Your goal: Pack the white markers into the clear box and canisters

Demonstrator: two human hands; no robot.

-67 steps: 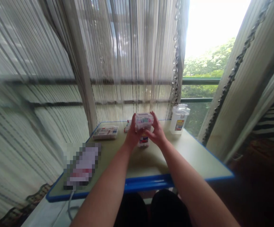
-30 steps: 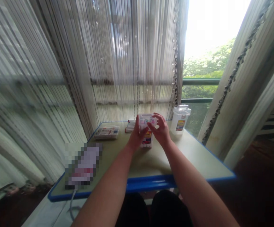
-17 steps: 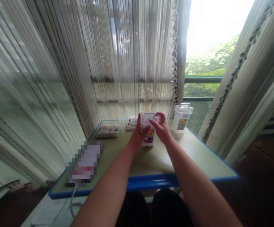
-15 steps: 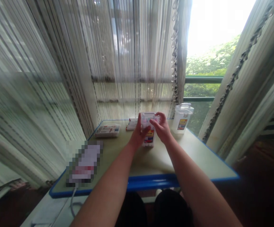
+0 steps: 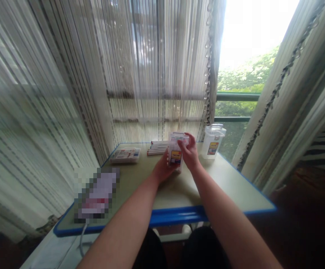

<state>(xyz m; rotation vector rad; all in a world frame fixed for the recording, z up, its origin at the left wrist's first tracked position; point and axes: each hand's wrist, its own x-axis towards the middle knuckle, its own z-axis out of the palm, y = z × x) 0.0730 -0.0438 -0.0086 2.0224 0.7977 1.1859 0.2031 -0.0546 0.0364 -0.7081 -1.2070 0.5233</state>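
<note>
A clear plastic box [image 5: 176, 148] with a yellow and blue label is between my two hands, upright over the middle of the table. My left hand [image 5: 162, 168] is closed around its lower left side, with several fingers hidden behind it. My right hand [image 5: 189, 149] grips the upper right side near the lid, thumb on the front. Pale contents show through the plastic, too blurred to name. Just left of the box lie several white markers [image 5: 158, 148] with coloured ends, side by side.
A second clear box [image 5: 213, 144] with a handle stands at the table's back right. At the back left lies a flat case [image 5: 125, 155]. A blurred-out device [image 5: 100, 192] with a cable [image 5: 82, 239] is at the left edge. Curtains [image 5: 156, 74] hang behind the blue-edged table [image 5: 229, 194].
My left hand has slid down from the top of the box to its lower side. The right hand stays near the lid. The box is slightly turned, and the view has shifted a little.
</note>
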